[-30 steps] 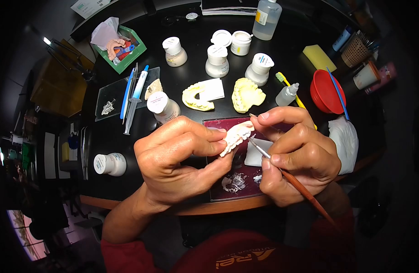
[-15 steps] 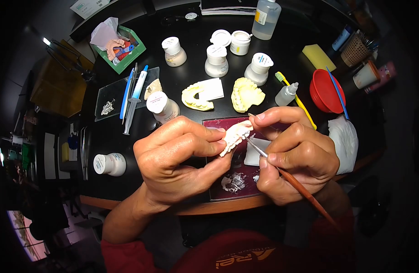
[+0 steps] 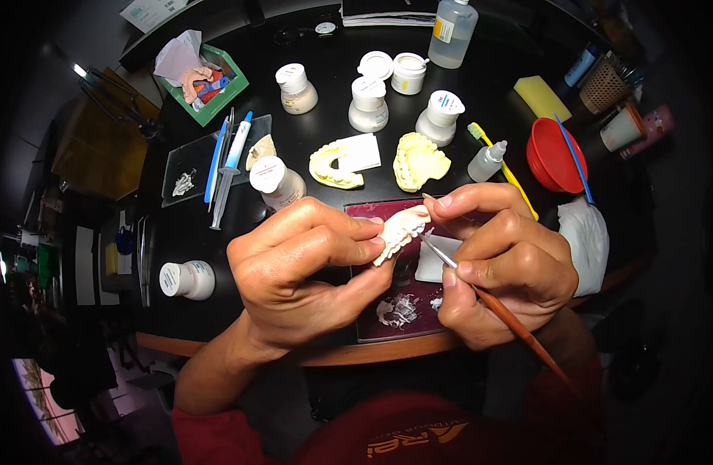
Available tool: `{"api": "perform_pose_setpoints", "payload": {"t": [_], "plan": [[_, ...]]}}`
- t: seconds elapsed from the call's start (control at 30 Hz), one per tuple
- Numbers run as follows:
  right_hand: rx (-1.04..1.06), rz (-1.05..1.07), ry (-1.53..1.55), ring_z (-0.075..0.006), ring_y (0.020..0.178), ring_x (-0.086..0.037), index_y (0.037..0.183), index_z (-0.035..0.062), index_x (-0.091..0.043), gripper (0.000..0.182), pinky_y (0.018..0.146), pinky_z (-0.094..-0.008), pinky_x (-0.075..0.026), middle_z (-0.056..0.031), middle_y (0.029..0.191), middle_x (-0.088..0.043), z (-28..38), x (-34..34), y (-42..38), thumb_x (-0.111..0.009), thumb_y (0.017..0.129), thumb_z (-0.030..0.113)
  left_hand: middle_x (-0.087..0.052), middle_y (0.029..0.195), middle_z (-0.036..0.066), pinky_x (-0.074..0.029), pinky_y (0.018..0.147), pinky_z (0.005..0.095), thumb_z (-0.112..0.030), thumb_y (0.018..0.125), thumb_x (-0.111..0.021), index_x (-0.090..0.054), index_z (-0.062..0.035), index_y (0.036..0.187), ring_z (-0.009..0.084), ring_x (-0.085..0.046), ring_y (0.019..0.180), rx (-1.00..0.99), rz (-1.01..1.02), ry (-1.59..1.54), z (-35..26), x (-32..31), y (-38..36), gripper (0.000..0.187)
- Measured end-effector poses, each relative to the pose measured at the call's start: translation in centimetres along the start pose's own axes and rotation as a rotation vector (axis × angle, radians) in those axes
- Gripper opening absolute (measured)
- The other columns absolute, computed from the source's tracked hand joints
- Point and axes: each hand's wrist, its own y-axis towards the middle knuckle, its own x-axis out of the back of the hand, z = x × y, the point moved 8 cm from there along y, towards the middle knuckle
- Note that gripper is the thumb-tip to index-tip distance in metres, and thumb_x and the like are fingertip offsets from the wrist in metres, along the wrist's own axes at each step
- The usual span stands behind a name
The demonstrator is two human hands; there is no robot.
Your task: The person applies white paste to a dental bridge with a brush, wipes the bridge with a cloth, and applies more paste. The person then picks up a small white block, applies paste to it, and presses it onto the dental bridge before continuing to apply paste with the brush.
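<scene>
My left hand (image 3: pixel 306 271) pinches a small cream-white dental model (image 3: pixel 403 232) with a row of teeth, tilted in the air. In my right hand (image 3: pixel 511 271) is a fine brush (image 3: pixel 511 314) with a reddish-brown wooden handle and metal ferrule, held like a pen. Its tip meets the toothed side of the model. My right index fingertip is by the model's far end. Beneath both hands lies a dark red tile (image 3: pixel 372 329) bearing a heap of white paste (image 3: pixel 397 311), with a folded white tissue (image 3: pixel 430 267) partly hidden behind the brush.
Two yellow plaster casts (image 3: pixel 418 161) stand beyond my hands, among several white-lidded jars (image 3: pixel 442 116). A syringe (image 3: pixel 234 155) rests on a glass slab at left. On the right are a dropper bottle (image 3: pixel 488 161), a yellow toothbrush (image 3: pixel 519 186), a red bowl (image 3: pixel 546 159) and a white cloth (image 3: pixel 585 240).
Almost nothing differs. The brush and the fingers of my right hand have shifted very slightly, while my left hand and the dental model keep their place.
</scene>
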Motion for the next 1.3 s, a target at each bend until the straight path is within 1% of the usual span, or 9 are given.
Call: {"api": "perform_pose_setpoints", "payload": {"t": [0.5, 0.97, 1.3], "plan": [[0.008, -0.01, -0.017, -0.0361, 0.105, -0.066, 0.089, 0.0031, -0.056, 0.027, 0.092, -0.0519, -0.063, -0.0103, 0.078, -0.062, 0.1, -0.02, 0.01, -0.07, 0.072, -0.012, -0.073, 0.081, 0.015, -0.058, 0.062, 0.0269, 0.004, 0.063, -0.088, -0.072, 0.0018, 0.079, 0.0202, -0.074, 0.073, -0.007, -0.007, 0.006, -0.07, 0.01, 0.08, 0.023], [0.03, -0.032, -0.014, -0.0372, 0.103, -0.068, 0.085, 0.0039, -0.056, 0.028, 0.088, -0.0506, -0.064, -0.0086, 0.077, -0.061, 0.08, -0.17, 0.17, -0.069, 0.066, -0.012, -0.073, 0.079, 0.014, -0.057, 0.06, 0.0268, 0.005, 0.063, -0.088, -0.072, 0.0024, 0.078, 0.0194, -0.073, 0.071, 0.016, -0.008, 0.024, -0.07, -0.05, 0.16, 0.022], [0.032, -0.038, -0.015, -0.0372, 0.103, -0.068, 0.086, 0.0041, -0.056, 0.028, 0.087, -0.0501, -0.064, -0.0088, 0.077, -0.061, 0.24, 0.0, 0.2, -0.069, 0.066, -0.011, -0.072, 0.079, 0.014, -0.057, 0.06, 0.027, 0.004, 0.063, -0.088, -0.071, 0.0012, 0.076, 0.0193, -0.073, 0.071, 0.009, -0.005, 0.021, -0.01, -0.12, 0.15, 0.022]]}}
